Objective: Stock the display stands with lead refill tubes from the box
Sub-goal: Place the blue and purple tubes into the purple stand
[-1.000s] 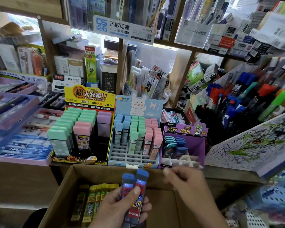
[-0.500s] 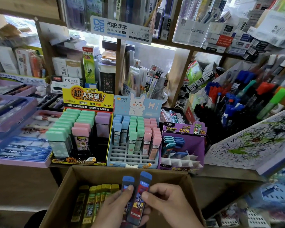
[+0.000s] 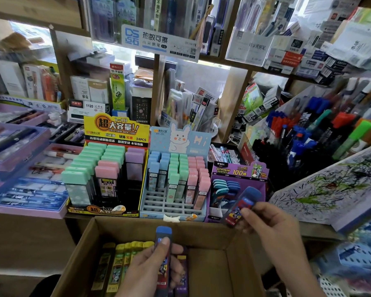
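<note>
My left hand (image 3: 146, 266) grips a blue-capped lead refill tube (image 3: 162, 249) upright over the cardboard box (image 3: 81, 249). A purple-labelled tube (image 3: 181, 273) lies behind its fingers. My right hand (image 3: 272, 228) pinches a second blue-capped tube (image 3: 242, 205), tilted, just in front of the purple display stand (image 3: 240, 174). That stand holds several blue and teal tubes at its back left. Several yellow-capped tubes (image 3: 124, 264) lie in the box's left part.
A blue rabbit stand (image 3: 176, 179) and a yellow-black stand (image 3: 107, 168) with pastel-capped tubes sit left of the purple one. A slanted scribble board (image 3: 330, 185) and racks of pens stand to the right. Purple trays lie at the left.
My right hand took one of the two blue-capped tubes from my left hand and carried it up and right toward the purple stand. The left hand keeps the other.
</note>
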Demonstrator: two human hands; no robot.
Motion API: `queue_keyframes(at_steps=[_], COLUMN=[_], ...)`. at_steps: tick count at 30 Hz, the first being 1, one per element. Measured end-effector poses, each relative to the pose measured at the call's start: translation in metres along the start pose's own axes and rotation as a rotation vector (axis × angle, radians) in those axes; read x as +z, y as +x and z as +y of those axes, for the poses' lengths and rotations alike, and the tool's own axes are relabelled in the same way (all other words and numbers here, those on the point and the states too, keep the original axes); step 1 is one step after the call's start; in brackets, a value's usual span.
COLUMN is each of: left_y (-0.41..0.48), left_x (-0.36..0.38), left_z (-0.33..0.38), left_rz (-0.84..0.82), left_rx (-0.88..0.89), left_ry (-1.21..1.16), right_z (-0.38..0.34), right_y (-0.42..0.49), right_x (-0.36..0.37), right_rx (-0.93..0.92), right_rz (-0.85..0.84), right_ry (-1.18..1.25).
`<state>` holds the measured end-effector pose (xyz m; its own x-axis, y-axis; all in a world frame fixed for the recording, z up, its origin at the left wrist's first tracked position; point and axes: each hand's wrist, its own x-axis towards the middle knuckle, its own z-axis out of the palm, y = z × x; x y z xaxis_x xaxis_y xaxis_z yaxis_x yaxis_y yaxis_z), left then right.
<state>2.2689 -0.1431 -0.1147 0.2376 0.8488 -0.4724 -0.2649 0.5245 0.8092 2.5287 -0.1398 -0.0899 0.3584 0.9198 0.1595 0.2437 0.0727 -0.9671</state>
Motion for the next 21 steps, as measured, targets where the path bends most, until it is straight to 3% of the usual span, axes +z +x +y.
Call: queue_keyframes(at_steps=[6,11,21], left_y=[-0.002,-0.004,-0.002], left_x=[0.001,0.000,-0.001], left_z=[0.003,0.008,0.007], left_rz=[0.008,0.022,0.000], left_rx=[-0.027,-0.026,-0.070], left_ry=[0.024,0.050,0.001], right_z=[0.006,0.014,0.030], right_y=[0.028,0.038,0.047], right_x=[-0.006,0.000,0.012], right_rx=[-0.136,-0.131,-0.084], right_rz=[0.061,0.031,0.086], right_ry=[-0.192,-0.252,-0.690])
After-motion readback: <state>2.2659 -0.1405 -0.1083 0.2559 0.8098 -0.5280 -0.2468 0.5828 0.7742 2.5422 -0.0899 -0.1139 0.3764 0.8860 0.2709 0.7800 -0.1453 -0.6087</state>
